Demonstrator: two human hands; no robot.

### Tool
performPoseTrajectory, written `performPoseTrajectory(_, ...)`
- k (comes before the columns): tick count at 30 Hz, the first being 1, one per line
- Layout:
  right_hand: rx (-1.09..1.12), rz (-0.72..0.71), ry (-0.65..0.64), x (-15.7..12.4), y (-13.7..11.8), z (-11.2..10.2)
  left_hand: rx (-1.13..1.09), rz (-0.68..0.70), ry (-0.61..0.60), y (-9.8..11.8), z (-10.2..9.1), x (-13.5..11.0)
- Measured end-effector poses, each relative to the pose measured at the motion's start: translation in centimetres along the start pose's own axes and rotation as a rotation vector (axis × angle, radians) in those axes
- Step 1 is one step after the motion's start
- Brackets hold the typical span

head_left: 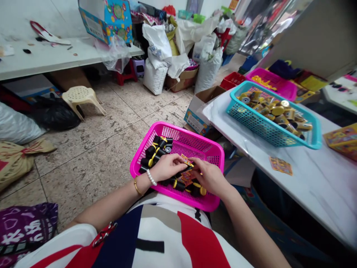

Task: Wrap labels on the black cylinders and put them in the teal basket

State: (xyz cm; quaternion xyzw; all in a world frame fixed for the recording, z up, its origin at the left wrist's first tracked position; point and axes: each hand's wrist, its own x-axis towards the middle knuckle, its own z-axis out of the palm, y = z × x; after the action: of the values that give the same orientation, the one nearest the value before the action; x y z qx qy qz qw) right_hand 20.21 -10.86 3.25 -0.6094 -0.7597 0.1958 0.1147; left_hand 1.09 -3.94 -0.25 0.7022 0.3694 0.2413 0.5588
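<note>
A pink plastic mesh basket (pixel 195 136) rests on my lap, holding several black cylinders with yellow bands (pixel 158 147). Above its near side, my left hand (pixel 166 167) and my right hand (pixel 209 177) pinch a small orange-and-yellow printed paper strip (pixel 186 161) between their fingertips. More of the printed paper (pixel 184 178) lies under my hands, partly hidden. To the right, a teal mesh basket (pixel 267 128) on the white table (pixel 315 186) holds several gold-and-black cylinders (pixel 279 111).
A printed card (pixel 280 165) lies on the white table near the teal basket. Behind it stand a magenta basket (pixel 272 83) and a red crate (pixel 232 80). White sacks (pixel 209 69) and a cardboard box (pixel 199 109) sit on the tiled floor ahead, with a beige stool (pixel 82 98) at left.
</note>
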Motion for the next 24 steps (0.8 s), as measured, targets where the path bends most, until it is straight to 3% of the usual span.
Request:
performPoseTrajectory(2,0.197,-0.042,-0.005,0.7,-0.3,-0.8,-0.005,0.044,-0.023,0.6,0.2,-0.3)
performPoseTrajectory(4,0.422,-0.026,0.082,1.6,-0.6,-1.2,-0.066,0.039,0.016,1.2,0.2,-0.4)
performPoseTrajectory(7,0.73,0.099,0.333,3.3,-1.3,-0.8,-0.293,-0.086,0.198,1.7,-0.6,-0.1)
performPoseTrajectory(10,0.913,0.181,0.33,4.5,-2.7,0.6,-0.457,-0.13,0.364,2.0,-1.7,0.4)
performPoseTrajectory(12,0.952,0.183,0.278,5.0,-3.8,1.6,-0.481,-0.099,0.392,2.3,-2.1,0.5)
performPoseTrajectory(15,0.961,0.204,0.354,5.6,-5.3,2.1,-0.482,-0.028,0.436,3.0,-2.3,0.1)
performPoseTrajectory(19,0.904,0.214,0.456,6.2,-5.9,1.2,-0.429,0.114,0.566,4.6,-2.7,-1.2)
performPoseTrajectory(24,0.766,0.13,0.489,6.3,-6.4,0.3,-0.255,0.252,0.626,6.0,-3.5,-2.4)
